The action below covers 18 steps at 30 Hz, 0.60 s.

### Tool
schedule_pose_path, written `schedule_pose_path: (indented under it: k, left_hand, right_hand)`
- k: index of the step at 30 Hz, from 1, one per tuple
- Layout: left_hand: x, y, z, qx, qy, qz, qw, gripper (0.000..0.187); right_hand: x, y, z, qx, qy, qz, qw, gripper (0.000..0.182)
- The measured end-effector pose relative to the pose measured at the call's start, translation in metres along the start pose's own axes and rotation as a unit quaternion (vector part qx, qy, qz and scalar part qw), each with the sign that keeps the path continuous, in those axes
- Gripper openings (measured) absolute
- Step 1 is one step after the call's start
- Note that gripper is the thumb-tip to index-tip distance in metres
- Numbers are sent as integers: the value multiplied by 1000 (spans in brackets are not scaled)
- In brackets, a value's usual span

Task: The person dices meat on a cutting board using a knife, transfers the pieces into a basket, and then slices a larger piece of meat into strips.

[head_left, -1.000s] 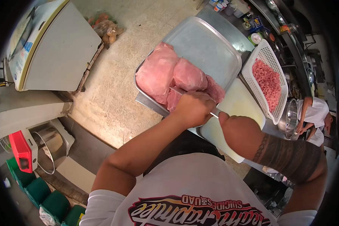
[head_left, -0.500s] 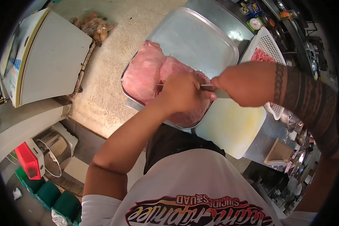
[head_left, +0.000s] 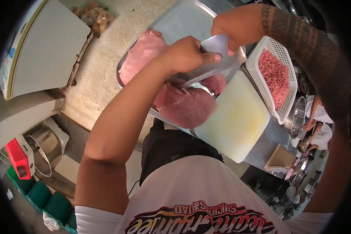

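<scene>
Both of my hands are over a metal tray [head_left: 185, 19] that holds large pieces of raw meat. In my right hand [head_left: 240, 29], on the tattooed arm, is a knife [head_left: 216, 45] with a broad, shiny blade, its lower part blurred. My left hand [head_left: 187, 56] is closed at the blade, its thumb lying along the metal; I cannot tell whether it is one blade or two. Under my left forearm, a pale pink slab [head_left: 142, 54] sits on the far left. A darker red piece [head_left: 187, 107] lies at the near end, and a smaller chunk [head_left: 214, 83] is beside it.
A white cutting board [head_left: 238, 117] with a yellowish stain adjoins the tray. Behind it stands a white perforated basket [head_left: 254, 70] of diced meat [head_left: 275, 74]. Steel bowls [head_left: 296, 117] and people's arms [head_left: 315, 113] are farther right. A white freezer [head_left: 46, 46] stands left.
Both hands have risen off the meat and moved away from my body, bringing the broad blade into view. The red meat at the near end and the basket are now uncovered. The camera view has shifted.
</scene>
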<state>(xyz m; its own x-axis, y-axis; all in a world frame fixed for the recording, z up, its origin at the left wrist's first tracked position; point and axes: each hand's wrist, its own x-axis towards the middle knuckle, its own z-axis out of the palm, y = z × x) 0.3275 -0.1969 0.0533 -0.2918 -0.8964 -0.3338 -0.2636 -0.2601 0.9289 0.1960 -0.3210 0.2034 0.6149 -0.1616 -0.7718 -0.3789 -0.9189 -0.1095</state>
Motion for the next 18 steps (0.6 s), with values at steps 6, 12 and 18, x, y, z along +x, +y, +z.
schedule_pose_path:
  k: [6,12,18]
  left_hand:
    - [-19,5,14,90,57,27,994,58]
    - [-62,-10,57,13,110,293,949,43]
    - [-112,-19,7,240,75,275,928,80]
  right_hand:
    - [-29,-29,25,-84,155,23,984,31]
    - [-105,-123,87,-42,216,145,965,16]
    - [-200,-133,215,180,213,323,905,17]
